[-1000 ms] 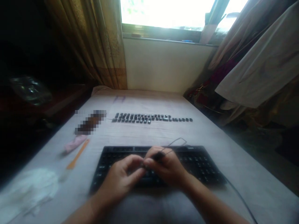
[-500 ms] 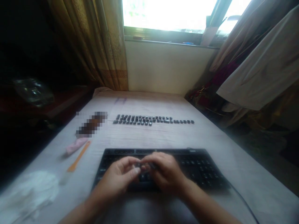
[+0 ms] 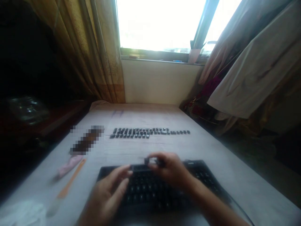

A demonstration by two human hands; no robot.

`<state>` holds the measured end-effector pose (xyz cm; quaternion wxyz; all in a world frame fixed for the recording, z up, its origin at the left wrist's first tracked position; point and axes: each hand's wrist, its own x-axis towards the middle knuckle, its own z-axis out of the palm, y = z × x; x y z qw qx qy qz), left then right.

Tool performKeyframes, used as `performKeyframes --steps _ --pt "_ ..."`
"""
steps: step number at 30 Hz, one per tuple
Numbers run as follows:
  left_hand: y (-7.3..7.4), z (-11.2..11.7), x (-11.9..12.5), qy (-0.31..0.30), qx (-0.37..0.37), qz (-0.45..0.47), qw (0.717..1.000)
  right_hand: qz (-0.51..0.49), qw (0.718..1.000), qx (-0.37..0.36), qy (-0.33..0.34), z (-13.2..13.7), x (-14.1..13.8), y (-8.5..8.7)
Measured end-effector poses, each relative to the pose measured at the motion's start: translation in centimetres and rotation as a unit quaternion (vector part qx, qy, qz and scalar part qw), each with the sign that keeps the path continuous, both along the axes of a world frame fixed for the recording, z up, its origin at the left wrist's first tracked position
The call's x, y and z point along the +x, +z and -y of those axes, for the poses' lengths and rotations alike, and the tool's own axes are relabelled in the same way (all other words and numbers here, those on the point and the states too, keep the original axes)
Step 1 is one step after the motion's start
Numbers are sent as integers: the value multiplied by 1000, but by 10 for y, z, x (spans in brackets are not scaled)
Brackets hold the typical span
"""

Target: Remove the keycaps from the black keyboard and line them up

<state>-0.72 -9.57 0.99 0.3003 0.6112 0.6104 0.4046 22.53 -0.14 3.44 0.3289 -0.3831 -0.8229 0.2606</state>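
Observation:
A black keyboard (image 3: 145, 188) lies in front of me, its near part dim and blurred. Over its left end is my left hand (image 3: 110, 191), thumb and fingers parted with nothing seen between them. My right hand (image 3: 169, 166) is raised above the keyboard's back edge, thumb and forefinger pinching a small dark keycap (image 3: 147, 161). Some dark shape also shows in the curl of that hand, too blurred to name. Farther back, loose black keycaps (image 3: 131, 132) stand in rows on the pale cloth (image 3: 169, 149).
To the left lie an orange-handled brush (image 3: 70, 183), a pink cloth (image 3: 70, 165), a pixelated dark item (image 3: 87, 140) and white crumpled material (image 3: 23, 213). A cable (image 3: 242, 212) runs off the keyboard's right side. Clothes (image 3: 244, 75) hang at the right.
My hands have come apart. The right hand has moved toward the keyboard's back edge with the keycap; the left has drawn back and opened. The view has tilted upward.

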Motion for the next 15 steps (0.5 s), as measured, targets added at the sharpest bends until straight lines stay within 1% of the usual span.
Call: performKeyframes --steps 1,2,3,5,6,8,11,13,15 --pt "-3 -3 -7 39 59 -41 997 17 998 -32 -57 -15 5 0" --pt "-7 -6 -15 64 94 -75 991 56 988 -57 -130 -31 9 0" --pt "-10 -10 -23 92 115 -100 984 73 982 -60 -164 -47 13 -1" --pt "-19 -19 -40 170 141 -133 966 99 972 -57 -206 -77 17 -6" --pt "-23 -24 -50 195 141 -149 959 114 967 -56 -220 -89 17 -9" --pt "-33 -34 -69 218 135 -180 950 142 960 -52 -236 -106 14 -16" --pt "-47 -44 -93 217 86 -171 957 182 951 -52 -243 -119 5 -25" --pt "-54 -48 -100 229 52 -162 958 203 947 -54 -243 -123 -1 -29" --pt "-55 -50 -101 236 24 -162 958 217 944 -56 -240 -127 -6 -31"
